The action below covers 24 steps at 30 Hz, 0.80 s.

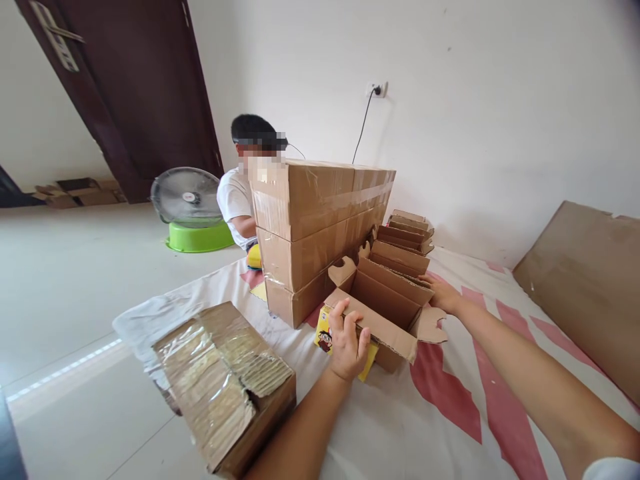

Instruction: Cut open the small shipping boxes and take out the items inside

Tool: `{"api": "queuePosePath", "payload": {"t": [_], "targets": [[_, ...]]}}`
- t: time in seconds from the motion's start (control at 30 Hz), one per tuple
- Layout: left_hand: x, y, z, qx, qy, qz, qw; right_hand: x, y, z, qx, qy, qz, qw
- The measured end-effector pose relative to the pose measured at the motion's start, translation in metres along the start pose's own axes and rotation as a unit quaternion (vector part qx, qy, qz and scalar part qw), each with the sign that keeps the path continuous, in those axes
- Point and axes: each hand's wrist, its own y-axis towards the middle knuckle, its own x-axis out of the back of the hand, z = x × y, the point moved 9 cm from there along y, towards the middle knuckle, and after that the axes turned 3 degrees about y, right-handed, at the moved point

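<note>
An open brown cardboard box [385, 297] with its flaps spread stands on the bedsheet in front of me. My left hand [349, 343] has its fingers bent over the box's near flap. Beneath that hand, a yellow printed box [323, 327] with a cartoon figure shows in part. My right hand [443, 293] grips the far right side of the open box, its fingertips partly hidden by the cardboard. Behind it, several more open boxes [404, 233] stand in a row.
Taped cartons [320, 233] are stacked left of the row. A worn taped box [225, 380] lies at the near left. Beyond the stack sits another person [235, 197]. A fan [187, 197] stands on the floor, and a large cardboard sheet [585, 293] leans at right.
</note>
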Motion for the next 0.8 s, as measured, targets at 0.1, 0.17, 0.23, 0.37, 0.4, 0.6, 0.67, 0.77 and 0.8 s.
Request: {"api": "queuePosePath", "payload": {"t": [0.1, 0.17, 0.23, 0.37, 0.4, 0.6, 0.67, 0.77, 0.8], "targets": [[-0.002, -0.005, -0.001, -0.012, 0.04, -0.014, 0.999, -0.002, -0.03, 0.002, -0.05, 0.011, -0.038, 0.998], [-0.002, -0.01, -0.004, -0.015, 0.081, -0.031, 0.996, -0.016, -0.07, 0.008, -0.095, 0.02, -0.068, 0.993], [0.0, -0.014, -0.007, -0.013, 0.109, -0.049, 0.993, -0.042, -0.126, 0.019, -0.156, 0.021, -0.095, 0.983], [-0.001, -0.019, -0.004, -0.005, 0.12, -0.053, 0.991, -0.11, -0.252, 0.063, -0.219, -0.015, -0.059, 0.974], [-0.001, -0.019, -0.003, -0.003, 0.12, -0.051, 0.991, -0.119, -0.278, 0.08, -0.202, -0.029, -0.059, 0.977], [0.009, -0.016, -0.02, 0.07, 0.094, -0.032, 0.993, -0.117, -0.356, 0.162, -0.119, -0.05, -0.055, 0.99], [0.026, -0.019, -0.048, 0.091, 0.072, -0.018, 0.993, -0.109, -0.358, 0.178, -0.112, -0.038, -0.039, 0.992], [0.064, -0.016, -0.103, 0.011, 0.002, 0.065, 0.998, -0.099, -0.355, 0.185, -0.144, -0.011, -0.013, 0.989], [0.081, -0.012, -0.114, -0.022, -0.008, 0.088, 0.996, -0.097, -0.354, 0.185, -0.157, 0.001, -0.005, 0.988]]}}
